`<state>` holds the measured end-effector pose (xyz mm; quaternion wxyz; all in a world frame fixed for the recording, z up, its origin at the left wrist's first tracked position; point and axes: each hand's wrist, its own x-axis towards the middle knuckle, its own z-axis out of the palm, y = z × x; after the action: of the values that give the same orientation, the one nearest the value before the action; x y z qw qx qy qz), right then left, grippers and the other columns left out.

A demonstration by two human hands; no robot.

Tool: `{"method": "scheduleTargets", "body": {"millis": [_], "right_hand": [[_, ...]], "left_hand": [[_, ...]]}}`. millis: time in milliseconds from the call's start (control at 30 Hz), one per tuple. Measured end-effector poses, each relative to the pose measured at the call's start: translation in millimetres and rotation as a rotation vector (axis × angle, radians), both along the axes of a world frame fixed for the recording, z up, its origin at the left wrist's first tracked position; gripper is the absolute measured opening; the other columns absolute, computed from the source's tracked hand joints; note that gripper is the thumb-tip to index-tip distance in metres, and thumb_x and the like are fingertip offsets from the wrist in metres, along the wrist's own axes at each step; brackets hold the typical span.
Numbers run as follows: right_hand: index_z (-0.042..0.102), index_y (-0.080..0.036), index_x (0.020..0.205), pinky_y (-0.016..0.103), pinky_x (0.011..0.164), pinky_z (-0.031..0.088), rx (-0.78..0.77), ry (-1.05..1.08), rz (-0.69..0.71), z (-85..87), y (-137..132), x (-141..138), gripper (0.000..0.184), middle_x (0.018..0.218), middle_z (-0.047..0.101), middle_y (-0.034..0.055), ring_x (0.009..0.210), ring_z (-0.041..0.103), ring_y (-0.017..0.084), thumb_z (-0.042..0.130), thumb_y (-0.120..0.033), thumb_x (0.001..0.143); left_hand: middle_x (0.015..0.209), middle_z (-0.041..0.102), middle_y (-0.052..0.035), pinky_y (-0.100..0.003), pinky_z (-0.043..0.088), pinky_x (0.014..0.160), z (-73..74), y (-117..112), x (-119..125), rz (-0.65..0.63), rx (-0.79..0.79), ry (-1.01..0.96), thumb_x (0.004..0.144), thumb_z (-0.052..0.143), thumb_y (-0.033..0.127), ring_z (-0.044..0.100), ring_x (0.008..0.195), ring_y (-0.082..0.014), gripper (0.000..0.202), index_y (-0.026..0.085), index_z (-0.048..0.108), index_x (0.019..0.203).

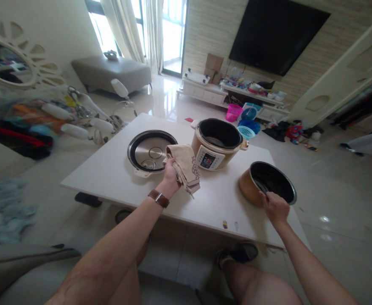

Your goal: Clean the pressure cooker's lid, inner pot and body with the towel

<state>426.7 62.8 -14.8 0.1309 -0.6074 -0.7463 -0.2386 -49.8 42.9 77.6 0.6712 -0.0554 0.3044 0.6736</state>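
Note:
A folded beige cloth (184, 163) is gripped in my left hand (170, 176), held over the table between the lid and the cooker. My right hand (275, 206) closes on the near rim of the inner pot (247, 186), which tilts on the table's right side; its outside is copper-coloured and its inside black. Behind the cloth stands the electric pressure cooker body (225, 159), with its dark cavity uncovered and a control panel on the front. To the left, the cooker's round lid (155, 148) lies with its metal inner side up.
The white table (109, 165) carries two small items (225, 224) near its front edge. A lamp with several white shades (101, 125) reaches close to its left corner. Beyond are a grey bench (116, 72), a pink basket (234, 112) and a low TV cabinet (205, 94).

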Motion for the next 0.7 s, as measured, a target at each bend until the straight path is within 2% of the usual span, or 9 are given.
{"method": "scheduleTargets", "body": {"millis": [100,167,233,300,400,467,533,600,700], "right_hand": [[0.062,-0.020,0.073,0.033,0.066,0.028,-0.056,-0.029,0.031,-4.0,-11,-1,0.057,0.072,0.064,0.0094,0.065,0.052,0.020,0.036,-0.057,0.109],[0.063,-0.021,0.077,0.035,0.068,0.032,-0.075,-0.032,0.039,0.9,-13,-4,0.053,0.076,0.066,0.0108,0.070,0.057,0.024,0.037,-0.055,0.108],[0.066,-0.020,0.089,0.037,0.072,0.038,-0.059,0.000,0.045,15.8,-10,-14,0.046,0.086,0.070,0.0133,0.081,0.063,0.029,0.042,-0.055,0.106],[0.066,-0.018,0.106,0.041,0.078,0.044,-0.016,0.075,0.062,41.6,0,-34,0.043,0.101,0.073,0.0165,0.095,0.066,0.034,0.052,-0.058,0.100],[0.063,-0.019,0.118,0.046,0.091,0.051,-0.047,0.201,0.186,92.8,28,-89,0.046,0.113,0.073,0.0176,0.105,0.067,0.035,0.063,-0.057,0.092],[0.062,-0.020,0.124,0.048,0.101,0.052,-0.135,0.216,0.316,125.5,54,-137,0.050,0.123,0.072,0.0175,0.115,0.067,0.035,0.069,-0.054,0.088],[0.061,-0.018,0.131,0.048,0.106,0.051,-0.238,0.178,0.388,149.6,82,-186,0.059,0.132,0.071,0.0178,0.122,0.067,0.035,0.075,-0.051,0.084],[0.060,-0.019,0.136,0.047,0.107,0.052,-0.354,0.120,0.376,162.8,109,-229,0.069,0.136,0.071,0.0166,0.125,0.067,0.035,0.083,-0.049,0.078],[0.062,-0.024,0.137,0.042,0.099,0.055,-0.589,0.043,0.212,166.2,140,-272,0.075,0.130,0.077,0.0104,0.117,0.073,0.033,0.089,-0.048,0.072]], "left_hand": [[0.103,0.084,-0.0161,-0.043,0.066,0.089,3.3,-1,-2,0.000,-0.046,0.005,0.101,0.045,0.038,0.081,0.098,-0.0302,0.049,0.008,0.070,0.130],[0.102,0.084,-0.0159,-0.044,0.066,0.088,5.9,-2,-3,0.001,-0.047,-0.004,0.101,0.045,0.039,0.081,0.097,-0.0301,0.049,0.009,0.071,0.130],[0.101,0.084,-0.0156,-0.044,0.066,0.088,8.2,-2,-5,0.006,-0.041,-0.021,0.101,0.045,0.039,0.081,0.096,-0.0299,0.049,0.009,0.071,0.129],[0.102,0.084,-0.0157,-0.043,0.066,0.089,9.9,-1,-7,0.017,-0.029,-0.036,0.100,0.046,0.038,0.081,0.097,-0.0298,0.048,0.009,0.072,0.128],[0.101,0.084,-0.0156,-0.043,0.066,0.090,11.7,-1,-10,0.034,-0.019,-0.047,0.100,0.046,0.038,0.081,0.098,-0.0296,0.047,0.009,0.073,0.125],[0.101,0.084,-0.0157,-0.043,0.066,0.089,12.7,-1,-13,0.048,-0.020,-0.050,0.100,0.046,0.037,0.081,0.098,-0.0300,0.046,0.009,0.073,0.124],[0.101,0.083,-0.0161,-0.043,0.066,0.089,13.7,-1,-14,0.065,-0.017,-0.054,0.100,0.046,0.037,0.081,0.100,-0.0303,0.046,0.009,0.073,0.124],[0.101,0.083,-0.0161,-0.043,0.066,0.089,15.2,-2,-16,0.077,-0.012,-0.062,0.100,0.046,0.037,0.081,0.100,-0.0302,0.046,0.009,0.073,0.123],[0.104,0.083,-0.0145,-0.041,0.066,0.091,18.9,-2,-19,0.089,-0.005,-0.086,0.100,0.046,0.037,0.081,0.102,-0.0285,0.044,0.011,0.073,0.124]]}}
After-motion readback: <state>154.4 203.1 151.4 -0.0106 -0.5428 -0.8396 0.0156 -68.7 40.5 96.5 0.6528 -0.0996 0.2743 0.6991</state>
